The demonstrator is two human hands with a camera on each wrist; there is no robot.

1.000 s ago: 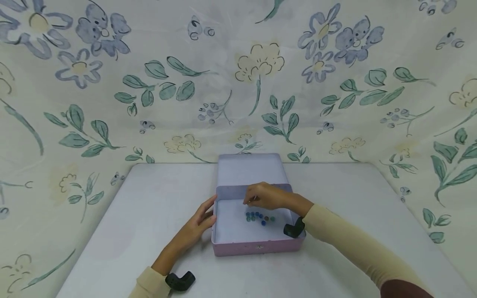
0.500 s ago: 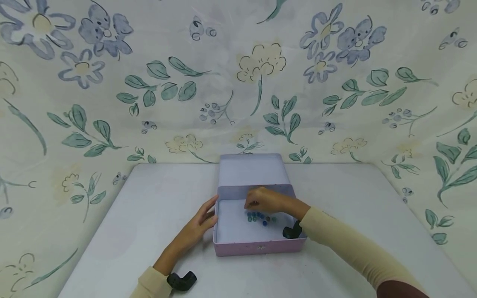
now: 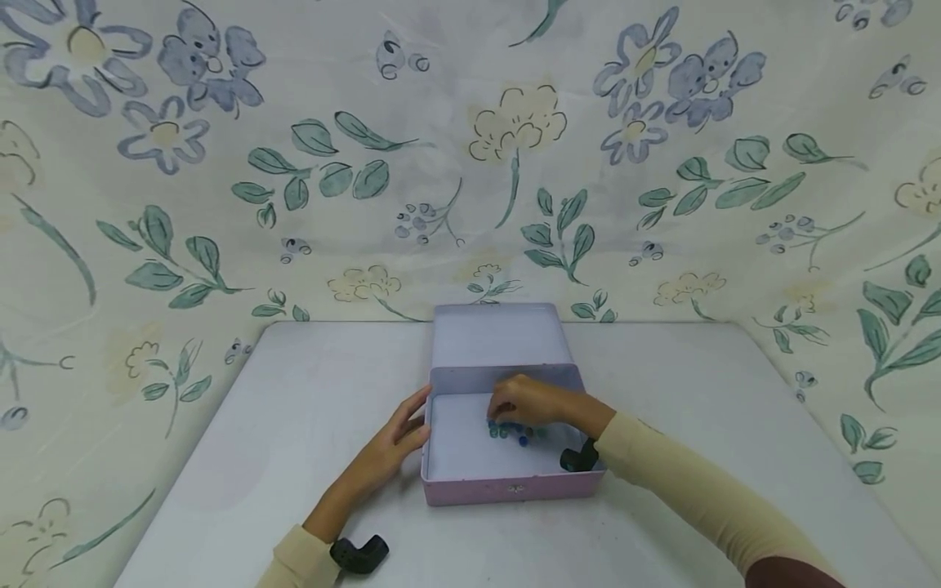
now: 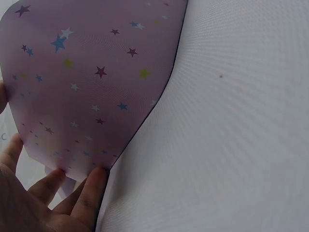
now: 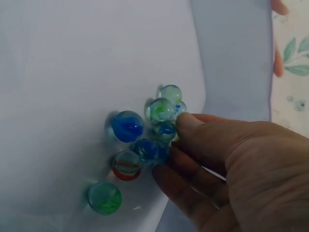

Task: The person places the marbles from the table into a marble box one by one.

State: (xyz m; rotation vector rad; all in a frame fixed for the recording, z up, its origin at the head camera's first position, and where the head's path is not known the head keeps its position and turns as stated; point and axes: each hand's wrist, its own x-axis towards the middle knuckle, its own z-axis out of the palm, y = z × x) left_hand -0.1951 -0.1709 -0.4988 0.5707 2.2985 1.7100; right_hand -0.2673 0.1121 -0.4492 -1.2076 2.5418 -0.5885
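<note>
A shallow lilac box [image 3: 470,464] stands on the table with its lid raised at the back. Several glass marbles [image 5: 127,126], blue, green and one red-streaked, lie in a loose group on its floor. My right hand [image 3: 531,400] reaches in over them, fingers curled. In the right wrist view its thumb and fingers close round a blue-swirled marble [image 5: 165,130] in the group; the thumb hides part of the grip. My left hand [image 3: 385,445] rests spread along the box's left side, its fingertips against the star-printed outer wall [image 4: 91,106].
The white table [image 3: 309,384] extends on both sides of the box. A floral cloth [image 3: 456,163] hangs behind it. The raised lid [image 3: 501,336] stands at the box's rear edge. Each wrist wears a black device [image 3: 359,555].
My right hand first dips toward the near side, then moves slightly right and down to the marbles. It now covers part of their back row. The left hand keeps its place against the box.
</note>
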